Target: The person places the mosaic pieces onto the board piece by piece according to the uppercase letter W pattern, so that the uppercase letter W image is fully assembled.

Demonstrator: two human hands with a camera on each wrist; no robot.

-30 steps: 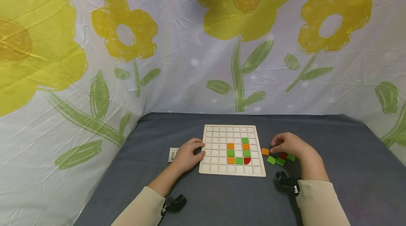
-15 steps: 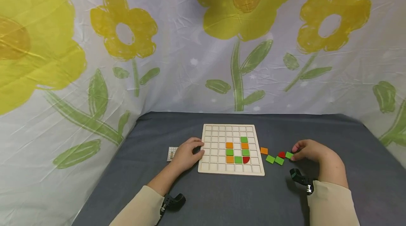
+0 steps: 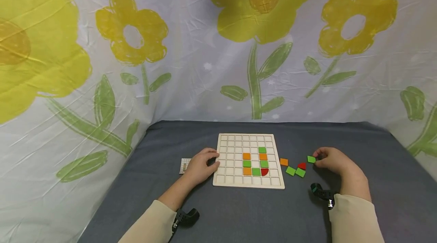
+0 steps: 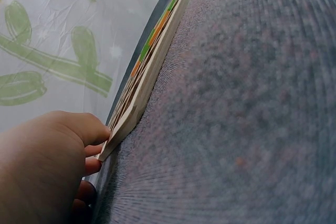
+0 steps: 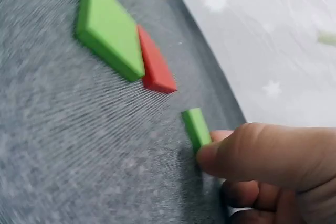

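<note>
My left hand grips the left edge of a wooden grid board. In the left wrist view its thumb lies at the board's corner, with fingertips along the side. Green and orange square tiles and a red quarter-round tile sit in the board's squares. To the right of the board, my right hand pinches a green tile between thumb and finger, close over the cloth. Just left of that hand lie a red tile, a green tile, another green tile and an orange tile.
A small card with a printed grid lies partly hidden behind the left hand. Dark grey cloth covers the table. A white curtain with yellow flowers hangs behind it. Each wrist wears a black camera mount.
My right hand has moved right from over the loose tiles, uncovering the red one. It has drawn a green tile away from the group, slightly toward the back. The left hand stays at the board.
</note>
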